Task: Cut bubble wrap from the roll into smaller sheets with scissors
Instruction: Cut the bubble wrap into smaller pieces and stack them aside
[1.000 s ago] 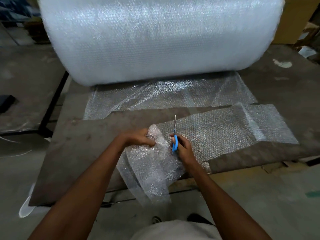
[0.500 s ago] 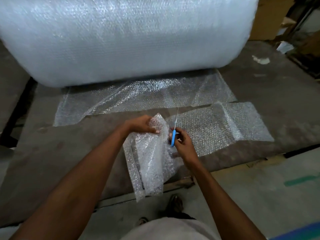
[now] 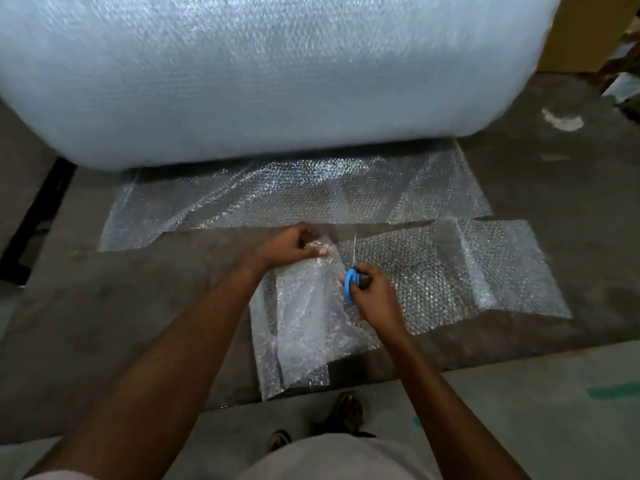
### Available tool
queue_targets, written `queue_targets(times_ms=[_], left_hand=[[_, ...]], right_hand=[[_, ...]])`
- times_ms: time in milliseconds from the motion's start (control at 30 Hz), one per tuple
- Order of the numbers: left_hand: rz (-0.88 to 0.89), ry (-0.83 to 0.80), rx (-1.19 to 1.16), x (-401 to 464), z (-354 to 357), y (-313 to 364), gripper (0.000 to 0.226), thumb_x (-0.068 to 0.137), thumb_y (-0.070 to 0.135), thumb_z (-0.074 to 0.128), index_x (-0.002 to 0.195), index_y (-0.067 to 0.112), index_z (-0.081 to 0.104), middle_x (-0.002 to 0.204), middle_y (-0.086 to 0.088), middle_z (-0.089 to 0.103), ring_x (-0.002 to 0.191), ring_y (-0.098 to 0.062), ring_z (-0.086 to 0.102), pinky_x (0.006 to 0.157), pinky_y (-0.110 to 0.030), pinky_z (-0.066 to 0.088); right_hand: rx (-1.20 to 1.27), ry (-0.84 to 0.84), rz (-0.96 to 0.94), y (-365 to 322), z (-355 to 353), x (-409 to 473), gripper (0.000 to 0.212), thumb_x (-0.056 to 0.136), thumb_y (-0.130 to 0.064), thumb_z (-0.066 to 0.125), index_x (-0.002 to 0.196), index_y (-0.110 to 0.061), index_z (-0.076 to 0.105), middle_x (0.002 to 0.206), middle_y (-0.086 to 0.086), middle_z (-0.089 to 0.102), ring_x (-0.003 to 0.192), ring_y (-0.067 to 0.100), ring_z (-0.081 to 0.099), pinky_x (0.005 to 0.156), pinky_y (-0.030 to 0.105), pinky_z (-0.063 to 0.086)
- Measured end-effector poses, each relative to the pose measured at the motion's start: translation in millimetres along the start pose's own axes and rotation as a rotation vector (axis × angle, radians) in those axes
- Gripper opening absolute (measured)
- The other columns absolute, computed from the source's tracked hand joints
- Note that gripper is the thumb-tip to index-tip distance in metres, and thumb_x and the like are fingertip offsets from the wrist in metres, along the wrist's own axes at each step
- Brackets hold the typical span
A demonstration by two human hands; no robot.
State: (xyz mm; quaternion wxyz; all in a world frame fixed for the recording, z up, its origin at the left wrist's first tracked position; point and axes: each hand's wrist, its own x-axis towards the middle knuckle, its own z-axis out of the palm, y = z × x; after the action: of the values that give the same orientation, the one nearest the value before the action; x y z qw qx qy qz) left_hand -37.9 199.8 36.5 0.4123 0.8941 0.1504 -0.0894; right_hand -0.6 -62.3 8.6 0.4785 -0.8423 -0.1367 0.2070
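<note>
We look down from head height at a person's two bare forearms reaching over a dark grey worktable (image 3: 104, 306). Across the far side of the table lies a very large white roll of bubble wrap (image 3: 277, 74), blurred in this view. From under the roll a clear sheet of bubble wrap (image 3: 277, 199) runs flat toward us and ends in an uneven cut edge.

Nearer us lies a separate long strip of clear bubble wrap (image 3: 450, 271), flat on the table and stretching to the right, where one fold crosses it. The left end of this strip is lifted and bunched, and hangs down over the table's near edge.

The left hand (image 3: 291, 245) pinches the raised top of that bunched end, thumb and fingers closed on the plastic. The right hand (image 3: 370, 289), just beside it, grips a pair of scissors with bright blue handles (image 3: 351, 278), fingers curled through the loops. The thin metal blades point away from us, up along the strip beside the bunched end; they look nearly closed, though they are too thin for us to be sure.

Below the table's edge we see a pale concrete floor (image 3: 519, 427), a green mark (image 3: 613, 389) at the right, and the person's two feet (image 3: 346, 410).
</note>
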Motion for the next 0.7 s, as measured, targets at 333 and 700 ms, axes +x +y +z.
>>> queue_targets(times_ms=[333, 700], left_hand=[[-0.649, 0.767, 0.003, -85, 44, -67, 0.082, 0.094, 0.082, 0.054, 0.118, 0.004, 0.061, 0.116, -0.022, 0.071, 0.111, -0.042, 0.069, 0.096, -0.050, 0.057], [-0.606, 0.585, -0.071, -134, 91, -64, 0.057, 0.085, 0.038, 0.088, 0.121, 0.004, 0.060, 0.112, -0.016, 0.076, 0.098, -0.036, 0.075, 0.079, -0.039, 0.057]], right_hand=[[-0.231, 0.014, -0.136, 16, 4, -18, 0.042, 0.099, -0.035, 0.075, 0.137, -0.019, 0.065, 0.122, 0.005, 0.076, 0.107, 0.023, 0.073, 0.092, 0.035, 0.058], [-0.247, 0.095, -0.147, 11, 13, -41, 0.037, 0.100, -0.026, 0.074, 0.133, -0.015, 0.064, 0.120, 0.008, 0.074, 0.105, 0.028, 0.071, 0.087, 0.036, 0.053]])
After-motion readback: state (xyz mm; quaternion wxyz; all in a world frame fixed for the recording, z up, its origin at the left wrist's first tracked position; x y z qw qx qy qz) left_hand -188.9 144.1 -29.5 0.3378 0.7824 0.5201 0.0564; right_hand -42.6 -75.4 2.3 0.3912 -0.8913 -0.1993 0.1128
